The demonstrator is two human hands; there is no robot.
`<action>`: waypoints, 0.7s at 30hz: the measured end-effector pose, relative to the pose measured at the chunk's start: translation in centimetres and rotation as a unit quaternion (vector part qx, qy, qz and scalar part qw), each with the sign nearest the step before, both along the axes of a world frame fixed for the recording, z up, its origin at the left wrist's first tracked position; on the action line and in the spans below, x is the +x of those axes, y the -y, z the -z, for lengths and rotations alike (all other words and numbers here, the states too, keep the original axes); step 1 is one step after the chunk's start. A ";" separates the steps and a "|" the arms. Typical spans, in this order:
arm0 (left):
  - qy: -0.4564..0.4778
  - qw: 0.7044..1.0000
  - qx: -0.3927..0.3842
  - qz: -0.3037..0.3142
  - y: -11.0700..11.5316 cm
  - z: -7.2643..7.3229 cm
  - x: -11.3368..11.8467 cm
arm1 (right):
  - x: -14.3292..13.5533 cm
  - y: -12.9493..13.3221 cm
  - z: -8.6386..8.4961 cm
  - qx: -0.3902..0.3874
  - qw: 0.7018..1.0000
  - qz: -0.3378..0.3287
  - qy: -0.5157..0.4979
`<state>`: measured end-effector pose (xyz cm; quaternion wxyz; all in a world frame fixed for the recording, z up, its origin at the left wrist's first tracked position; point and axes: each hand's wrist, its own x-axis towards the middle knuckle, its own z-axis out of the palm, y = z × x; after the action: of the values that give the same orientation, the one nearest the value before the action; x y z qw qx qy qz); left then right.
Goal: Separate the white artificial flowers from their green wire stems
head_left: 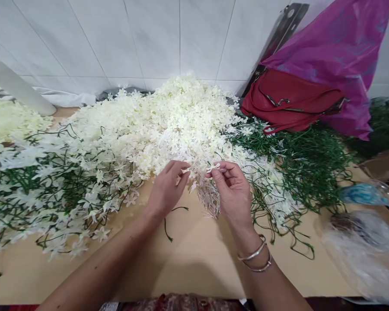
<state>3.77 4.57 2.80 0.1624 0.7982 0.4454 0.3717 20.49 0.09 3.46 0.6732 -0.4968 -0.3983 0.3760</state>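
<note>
My right hand (232,183), wearing two silver bangles (257,257), pinches a small white artificial flower (214,167) between thumb and fingertips. To its left, my left hand (171,183) has its thumb and fingers drawn together around a tiny pale piece that I cannot make out. Just beyond both hands rises a large heap of loose cream-white artificial blossoms (184,112). A bundle of thin white stamens (210,199) lies on the table between the hands. Two short green stems (167,231) rest near my left wrist.
White flowers on green stems (61,185) pile up at left, beside a white roll (19,86). Green stems (314,162) lie at right below a red handbag (288,101) and a purple bag (340,52). Clear plastic (366,250) covers the table's right front. A tiled wall (155,39) closes the back.
</note>
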 end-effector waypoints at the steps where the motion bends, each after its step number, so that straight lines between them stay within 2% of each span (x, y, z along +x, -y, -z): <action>1: 0.001 1.000 0.006 -0.023 0.5 -0.4 -0.8 | 0.0 0.0 -0.1 0.001 1.000 -0.009 -0.004; 4: -0.043 0.998 -0.014 -0.039 2.0 -0.9 -3.3 | -0.4 0.4 -0.5 -0.025 0.992 -0.113 -0.043; 7: -0.122 0.989 -0.077 0.041 2.9 -0.4 -5.2 | -1.9 1.2 -0.4 -0.101 0.951 -0.251 -0.146; 9: -0.137 0.981 -0.099 0.098 2.7 0.4 -5.6 | -3.0 1.7 0.2 -0.136 0.928 -0.276 -0.209; 11: -0.122 0.978 -0.088 0.143 1.9 1.3 -5.3 | -3.6 1.9 1.2 -0.141 0.933 -0.259 -0.206; 14: -0.100 0.978 -0.039 0.181 0.1 1.9 -4.2 | -2.6 0.9 2.6 -0.113 0.966 -0.219 -0.076; 16: -0.106 0.979 -0.016 0.176 -1.1 2.0 -3.3 | -1.1 -0.4 3.1 -0.087 0.981 -0.172 0.013; 21: -0.122 0.984 -0.015 0.126 -3.0 2.3 -2.3 | 2.3 -4.2 3.6 -0.024 0.996 -0.059 0.060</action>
<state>1.50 7.54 0.52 0.1644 0.8846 0.3635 0.2416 22.80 4.24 -0.13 0.6125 -0.5107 -0.4573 0.3937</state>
